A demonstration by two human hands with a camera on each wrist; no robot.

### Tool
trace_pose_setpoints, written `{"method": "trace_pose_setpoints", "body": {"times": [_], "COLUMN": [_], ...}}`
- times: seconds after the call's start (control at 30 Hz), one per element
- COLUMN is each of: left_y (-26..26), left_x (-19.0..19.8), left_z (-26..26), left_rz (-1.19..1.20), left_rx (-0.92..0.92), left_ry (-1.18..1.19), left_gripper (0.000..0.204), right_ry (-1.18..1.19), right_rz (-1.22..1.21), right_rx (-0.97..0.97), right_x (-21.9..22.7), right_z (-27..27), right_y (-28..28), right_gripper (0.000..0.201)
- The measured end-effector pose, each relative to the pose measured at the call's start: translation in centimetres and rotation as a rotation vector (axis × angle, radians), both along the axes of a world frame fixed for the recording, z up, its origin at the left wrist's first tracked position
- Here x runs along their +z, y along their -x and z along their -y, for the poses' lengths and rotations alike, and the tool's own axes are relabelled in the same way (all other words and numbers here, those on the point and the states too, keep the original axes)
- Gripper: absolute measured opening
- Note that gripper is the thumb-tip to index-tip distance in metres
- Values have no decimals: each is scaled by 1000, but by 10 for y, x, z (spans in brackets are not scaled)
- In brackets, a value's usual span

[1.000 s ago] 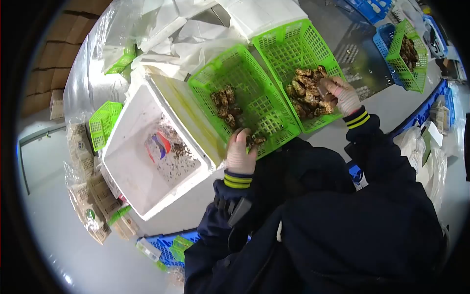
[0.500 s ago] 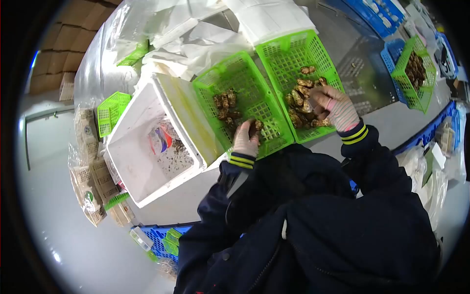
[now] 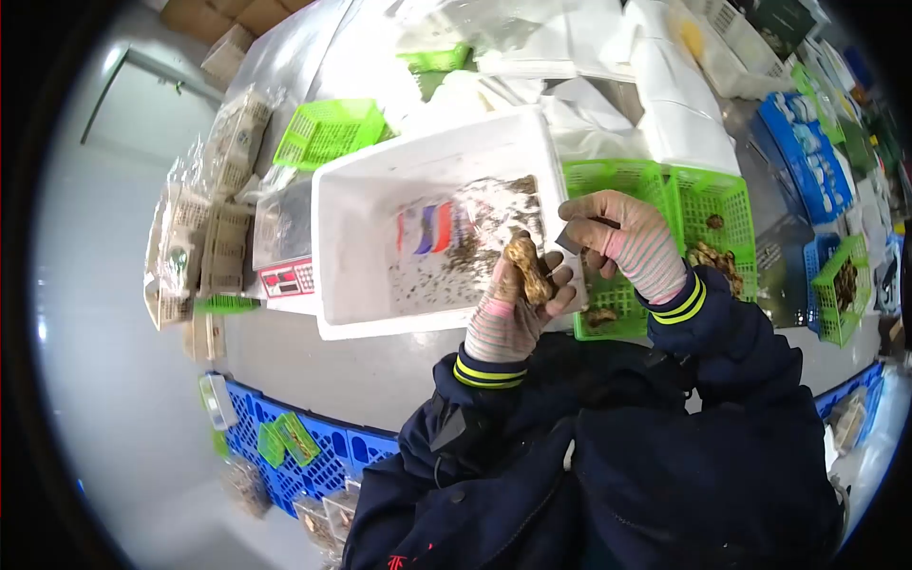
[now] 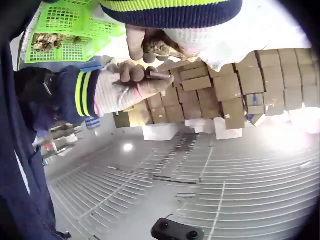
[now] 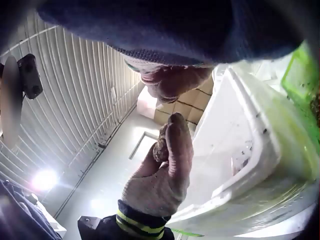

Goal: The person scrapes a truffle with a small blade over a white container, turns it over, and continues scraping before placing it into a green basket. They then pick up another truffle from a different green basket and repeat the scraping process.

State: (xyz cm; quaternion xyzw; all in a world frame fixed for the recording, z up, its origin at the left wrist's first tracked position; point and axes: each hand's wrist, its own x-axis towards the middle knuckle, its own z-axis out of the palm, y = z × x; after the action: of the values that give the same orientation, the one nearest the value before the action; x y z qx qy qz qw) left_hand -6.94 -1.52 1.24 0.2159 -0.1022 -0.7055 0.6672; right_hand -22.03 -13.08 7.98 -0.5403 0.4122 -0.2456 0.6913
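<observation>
My gloved left hand (image 3: 505, 321) grips a stubby tan-and-brown mushroom (image 3: 525, 268), tilted upward at the near right edge of the white foam box (image 3: 353, 214). Just to its right, my gloved right hand (image 3: 635, 242) pinches a small flat grey blade (image 3: 573, 237) between thumb and curled fingers. In the left wrist view the blade (image 4: 160, 75) points toward the mushroom (image 4: 162, 49), with a gap between them. Dark crumbs (image 3: 470, 252) lie scattered on the box floor around a red and blue mark.
Two green baskets (image 3: 727, 185) stand right of the box, with mushrooms (image 3: 714, 263) in the right one. Another green basket (image 3: 841, 299) with brown pieces is farther right. A scale (image 3: 288, 278) and wrapped baskets (image 3: 228, 233) are left of the box.
The left hand has left the left green basket and now holds a mushroom up at the foam box. The right hand has moved left from the right basket. The head view has turned left.
</observation>
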Motion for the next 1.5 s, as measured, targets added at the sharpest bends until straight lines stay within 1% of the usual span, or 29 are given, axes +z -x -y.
{"method": "trace_pose_setpoints", "body": {"times": [0.07, 0.1, 0.13, 0.2, 0.23, 0.27, 0.33, 0.37, 0.4, 0.47, 0.5, 0.53, 0.6, 0.63, 0.73, 0.77, 0.8, 0.87, 0.93, 1.0, 1.03, 1.07, 1.13, 1.2, 1.23, 1.33, 1.4, 1.47, 1.5], "left_y": [-30, -48, -64, -87, -95, -101, -104, -106, -106, -115, -120, -124, -133, -133, -136, -133, -133, -134, -133, -135, -137, -137, -137, -133, -132, -131, -131, -131, -131], "left_x": [10, 4, 1, -2, 0, -1, -5, -5, 0, 2, 1, 1, 3, -4, -12, -11, -11, -11, -11, -15, -20, -24, -26, -23, -21, -18, -12, -15, -17], "left_z": [-7, -10, -16, -22, -23, -23, -24, -27, -24, -29, -30, -30, -30, -25, -20, -23, -21, -16, -14, -12, -11, -11, -10, -10, -9, -7, -8, -8, -9], "left_rz": [-89, -159, -133, -165, -122, -125, -60, -60, 27, 136, 105, 104, 57, 59, 143, 127, 122, 64, 94, 54, 63, 62, 155, 104, 106, 83, 163, 180, 197], "left_rx": [78, 101, 132, 210, 230, 217, 266, 232, 229, 138, 90, 94, 15, 95, 133, 160, 161, 97, 84, -21, -73, -78, -86, -68, -34, -11, -4, 8, 20], "left_ry": [-73, 11, 76, 42, 51, 54, 61, 79, 18, 133, 223, 228, 28, -30, 25, -39, -44, 13, -8, -63, -46, -50, -7, -52, -38, -21, -49, -56, -62], "left_gripper": [50, 47, 44, 43, 43, 43, 44, 47, 59, 66, 62, 62, 54, 46, 42, 48, 48, 57, 62, 60, 58, 58, 57, 55, 55, 54, 52, 51, 50], "right_ry": [-31, -45, -47, -112, -148, -182, -230, -215, -197, -118, -83, -52, -13, -14, -44, -18, 4, 51, 27, 10, 101, 193, 184, 232, 372, 350, 378, 398, 485], "right_rz": [15, 12, 1, 39, 66, 43, 109, 144, 180, 178, 133, 92, 98, 75, 92, 89, 84, 88, -69, -112, -160, -208, -158, -139, -206, -214, -258, -264, -183], "right_rx": [46, 79, 93, 108, 148, 137, 83, 40, 1, -70, -68, -64, -12, 18, 46, 1, -44, -58, 50, 66, 85, 105, 90, 71, 140, 217, 214, 135, 217], "right_x": [-2, -2, -4, -8, -12, -19, -20, -22, -23, -16, -12, -10, -10, -8, -13, -15, -17, -22, -24, -22, -24, -26, -32, -32, -26, -29, -27, -29, -25], "right_z": [-12, -19, -26, -43, -50, -57, -66, -66, -64, -51, -43, -37, -33, -33, -30, -27, -24, -19, -15, -11, -8, -5, -1, 2, 1, 4, 10, 13, 11], "right_y": [-34, -49, -61, -82, -91, -101, -118, -123, -127, -130, -131, -132, -135, -137, -143, -143, -144, -146, -144, -143, -141, -140, -139, -137, -137, -140, -139, -138, -138], "right_gripper": [24, 23, 25, 26, 26, 26, 26, 25, 25, 22, 22, 23, 23, 23, 23, 24, 25, 25, 26, 29, 30, 31, 31, 30, 31, 31, 32, 32, 33]}}
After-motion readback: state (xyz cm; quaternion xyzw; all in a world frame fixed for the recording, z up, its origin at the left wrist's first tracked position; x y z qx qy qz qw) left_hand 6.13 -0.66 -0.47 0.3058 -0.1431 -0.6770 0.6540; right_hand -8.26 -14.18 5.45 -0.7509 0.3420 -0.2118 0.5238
